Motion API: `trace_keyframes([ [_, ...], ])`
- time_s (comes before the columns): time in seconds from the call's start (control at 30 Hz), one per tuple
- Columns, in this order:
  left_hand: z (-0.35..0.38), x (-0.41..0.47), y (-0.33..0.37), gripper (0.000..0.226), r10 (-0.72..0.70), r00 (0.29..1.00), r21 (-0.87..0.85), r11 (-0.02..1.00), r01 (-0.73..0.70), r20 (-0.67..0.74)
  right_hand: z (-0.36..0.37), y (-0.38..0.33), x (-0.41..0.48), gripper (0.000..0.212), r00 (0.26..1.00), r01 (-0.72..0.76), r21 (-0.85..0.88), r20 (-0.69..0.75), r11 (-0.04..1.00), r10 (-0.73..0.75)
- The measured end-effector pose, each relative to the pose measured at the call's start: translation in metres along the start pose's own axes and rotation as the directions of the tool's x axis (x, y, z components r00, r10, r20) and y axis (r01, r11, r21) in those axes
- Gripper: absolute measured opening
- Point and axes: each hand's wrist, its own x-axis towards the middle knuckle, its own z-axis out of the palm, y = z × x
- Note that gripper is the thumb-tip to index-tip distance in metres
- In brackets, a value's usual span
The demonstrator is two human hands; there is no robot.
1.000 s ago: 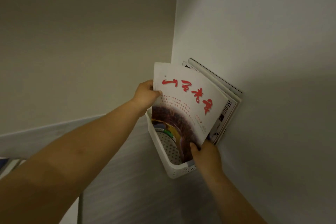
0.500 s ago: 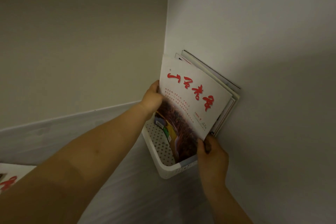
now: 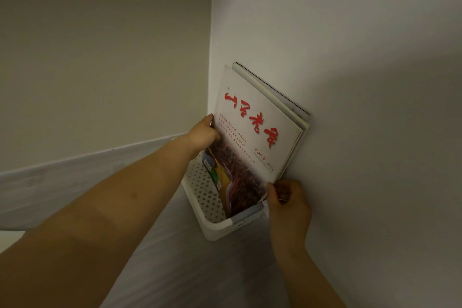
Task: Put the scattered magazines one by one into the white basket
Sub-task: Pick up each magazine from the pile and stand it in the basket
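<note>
A white perforated basket [image 3: 215, 226] stands on the floor in the room's corner, against the right wall. A magazine with red brush lettering on a white cover [image 3: 252, 132] stands upright in it, its lower part inside the basket. My left hand [image 3: 203, 134] grips its left edge. My right hand [image 3: 287, 201] pinches its lower right corner beside the wall. Behind it, other magazines [image 3: 282, 100] lean against the wall in the same basket, mostly hidden.
The beige back wall [image 3: 100, 57] and the grey right wall [image 3: 362, 82] meet just behind the basket. A pale skirting board [image 3: 75, 172] runs along the back wall. Grey floor [image 3: 187, 270] lies in front of the basket.
The red-lettered magazine has swung upright and slid closer to the stack against the wall. My right hand shifted from under its bottom edge to its lower right corner. The view moved closer.
</note>
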Motion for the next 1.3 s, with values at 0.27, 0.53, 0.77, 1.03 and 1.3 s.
trace_keyframes([
  [0.27, -0.03, -0.082, -0.033, 0.046, 0.076, 0.978, -0.026, 0.996, -0.083, -0.196, -0.006, -0.014, -0.025, 0.01, 0.996, 0.081, 0.038, -0.026, 0.996, -0.08],
  [0.53, -0.12, -0.246, -0.159, 0.032, -0.004, 0.904, 0.149, 0.986, 0.075, -0.428, 0.05, -0.059, -0.12, 0.041, 0.891, 0.425, 0.005, 0.176, 0.905, -0.419],
  [0.77, -0.19, -0.372, -0.243, 0.028, -0.112, 0.768, 0.222, 0.922, 0.317, -0.631, 0.117, -0.076, -0.241, 0.035, 0.664, 0.535, 0.04, 0.597, 0.844, -0.45],
  [1.03, -0.27, -0.453, -0.299, 0.037, -0.159, 0.666, 0.262, 0.833, 0.486, -0.729, 0.161, -0.091, -0.36, 0.076, 0.194, 0.842, -0.007, 0.937, 0.539, -0.29],
  [1.3, -0.343, -0.463, -0.33, 0.045, -0.341, 0.59, 0.073, 0.822, 0.565, -0.732, 0.162, -0.102, -0.377, 0.059, 0.217, 0.871, -0.136, 0.969, 0.472, -0.121],
])
